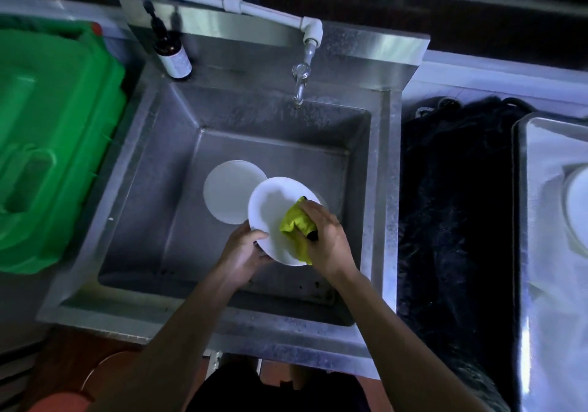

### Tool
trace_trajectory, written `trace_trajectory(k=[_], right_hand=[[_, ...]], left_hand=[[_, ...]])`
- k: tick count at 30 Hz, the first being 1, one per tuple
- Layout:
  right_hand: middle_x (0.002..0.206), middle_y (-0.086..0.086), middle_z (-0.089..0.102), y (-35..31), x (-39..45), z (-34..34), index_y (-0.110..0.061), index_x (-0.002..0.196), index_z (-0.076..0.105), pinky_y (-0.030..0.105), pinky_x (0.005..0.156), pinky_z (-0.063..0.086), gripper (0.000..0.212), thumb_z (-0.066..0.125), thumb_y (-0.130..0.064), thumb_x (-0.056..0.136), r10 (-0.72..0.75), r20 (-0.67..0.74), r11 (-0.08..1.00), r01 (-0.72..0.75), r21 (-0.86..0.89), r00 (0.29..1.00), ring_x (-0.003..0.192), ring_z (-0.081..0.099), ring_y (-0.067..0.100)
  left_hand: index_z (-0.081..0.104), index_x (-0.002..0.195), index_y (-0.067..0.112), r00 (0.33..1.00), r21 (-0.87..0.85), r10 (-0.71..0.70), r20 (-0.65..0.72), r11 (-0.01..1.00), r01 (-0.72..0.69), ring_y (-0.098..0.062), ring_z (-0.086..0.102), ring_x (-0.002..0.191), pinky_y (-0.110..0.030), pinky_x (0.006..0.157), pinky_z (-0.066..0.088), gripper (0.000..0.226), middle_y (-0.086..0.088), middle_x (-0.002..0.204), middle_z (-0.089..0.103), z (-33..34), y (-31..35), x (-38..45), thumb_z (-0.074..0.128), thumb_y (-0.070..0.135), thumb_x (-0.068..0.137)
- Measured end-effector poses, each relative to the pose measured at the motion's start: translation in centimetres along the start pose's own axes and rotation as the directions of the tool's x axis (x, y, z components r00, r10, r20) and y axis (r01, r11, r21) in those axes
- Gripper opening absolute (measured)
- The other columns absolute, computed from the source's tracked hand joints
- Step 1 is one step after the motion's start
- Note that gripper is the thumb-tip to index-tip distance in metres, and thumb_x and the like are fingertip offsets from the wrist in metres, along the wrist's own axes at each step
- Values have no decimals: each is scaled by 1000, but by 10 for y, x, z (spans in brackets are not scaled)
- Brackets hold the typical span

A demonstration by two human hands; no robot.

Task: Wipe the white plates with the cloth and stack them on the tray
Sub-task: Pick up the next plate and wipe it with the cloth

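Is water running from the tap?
No: the tap shows no stream, while the hands wipe a plate over the sink.

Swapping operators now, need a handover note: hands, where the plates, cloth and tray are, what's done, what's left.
Left hand grips the near-left rim of the held plate over the sink.
Right hand presses the yellow-green cloth on that plate's face.
Second plate lies in the basin, partly under the held one.
Tray at far right holds something white, cut off by the frame edge.
Left: finish this wipe, stack it on the tray, then do the second plate.
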State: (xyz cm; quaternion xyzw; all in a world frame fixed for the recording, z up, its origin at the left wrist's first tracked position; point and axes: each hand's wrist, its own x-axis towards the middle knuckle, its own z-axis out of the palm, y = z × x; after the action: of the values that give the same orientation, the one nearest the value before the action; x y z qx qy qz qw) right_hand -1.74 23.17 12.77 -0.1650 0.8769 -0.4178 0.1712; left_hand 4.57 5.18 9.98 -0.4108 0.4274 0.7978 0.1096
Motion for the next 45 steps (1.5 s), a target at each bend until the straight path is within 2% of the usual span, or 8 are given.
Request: trace_trajectory(k=[2,7,11,17,25,30,37,45], right_hand=[[155,-4,46,-13,1,-6,-23,144,54,39,114,38,61,73,-14,87,-37,25,998,38,-45,999,140,42,25],[162,-8,33,-32,-4,-20,-29,145,51,44,114,30,51,61,-43,98,-144,41,956,150,-252,989,148,31,22],[166,-6,25,-31,-7,-36,-28,153,41,49,116,24,53,54,-39,103,-322,44,878,316,-359,946,154,19,20],[169,-15,7,-38,-12,-44,-29,159,25,47,121,5,59,49,-33,105,-397,59,860,394,-323,916,156,-2,11],[169,-11,7,-81,-6,-60,-26,160,22,52,122,5,62,48,-26,104,-527,148,772,544,-329,837,156,-5,12],[169,-10,8,-104,0,-63,-24,160,22,50,123,3,63,48,-24,103,-559,110,752,558,-351,822,156,-5,12],[169,-12,7,-119,26,-59,-26,160,22,52,124,5,59,44,-29,106,-539,-45,805,498,-323,841,156,-6,10],[169,-14,6,-95,35,-58,-31,158,22,50,123,7,52,35,-37,109,-397,-174,897,340,-283,901,155,-6,6]], left_hand=[[74,113,20,998,-10,47,45,999,-47,-32,74,95,-41,65,59,46,-16,115,73,7,10,-16,58,5,72],[73,116,17,984,-50,141,110,989,-136,-34,71,100,-49,71,59,48,-18,119,72,18,30,-49,58,5,72],[76,108,19,967,-79,210,145,976,-200,-33,72,98,-52,74,60,43,-17,116,72,27,43,-70,55,-2,78],[66,124,9,940,-48,244,238,970,-240,-37,68,104,-54,79,58,54,-20,119,69,35,61,-92,56,-1,72],[67,113,5,912,84,214,351,962,-258,-31,68,91,-39,68,58,46,-18,103,71,40,76,-117,58,-3,69],[71,105,11,914,76,253,318,954,-290,-33,64,93,-42,75,50,42,-19,105,69,44,82,-127,60,-3,67],[57,118,-12,922,100,352,163,924,-370,-37,61,93,-43,75,47,60,-22,106,64,46,91,-141,56,-2,59],[63,106,1,899,71,432,74,897,-437,-37,64,88,-48,67,54,48,-19,103,68,45,89,-153,58,-1,58]])
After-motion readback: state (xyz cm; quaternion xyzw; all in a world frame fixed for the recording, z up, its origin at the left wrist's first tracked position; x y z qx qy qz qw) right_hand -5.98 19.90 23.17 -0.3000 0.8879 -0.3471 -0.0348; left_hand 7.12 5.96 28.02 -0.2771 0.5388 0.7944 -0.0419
